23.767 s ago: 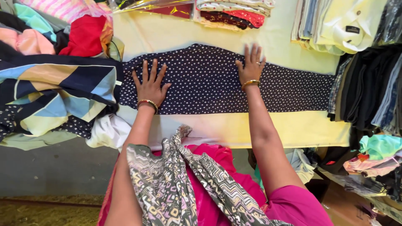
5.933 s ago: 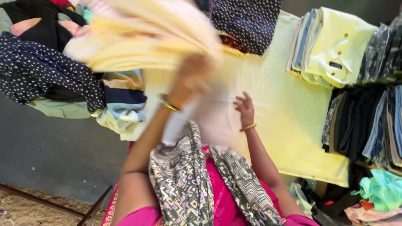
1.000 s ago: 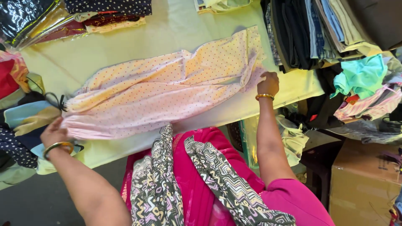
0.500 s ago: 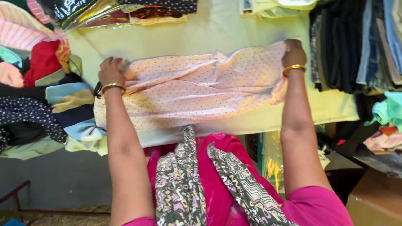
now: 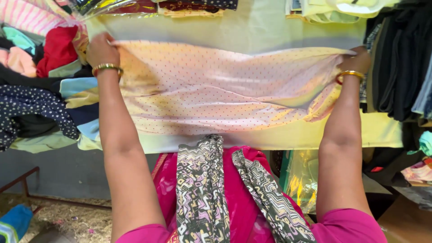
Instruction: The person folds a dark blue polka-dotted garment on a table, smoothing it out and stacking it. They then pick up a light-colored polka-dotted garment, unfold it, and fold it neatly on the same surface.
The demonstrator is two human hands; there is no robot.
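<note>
A pale pink-and-yellow cloth with small red dots (image 5: 220, 90) is stretched wide across the yellow-covered table (image 5: 270, 27). My left hand (image 5: 101, 50) grips its left end near the heap of clothes. My right hand (image 5: 357, 59) grips its right end beside the dark folded garments. Both wrists wear gold bangles. The cloth is pulled taut between the hands, with folds along its lower edge.
A heap of mixed clothes (image 5: 36, 90) lies at the left. Dark folded garments (image 5: 400, 63) are stacked at the right. Folded items in clear wrap (image 5: 153, 5) lie at the far edge. A patterned scarf (image 5: 202, 189) hangs down my front.
Both hands have pulled the dotted cloth further apart and flatter, and it now spans nearly the table's width. The view has moved closer.
</note>
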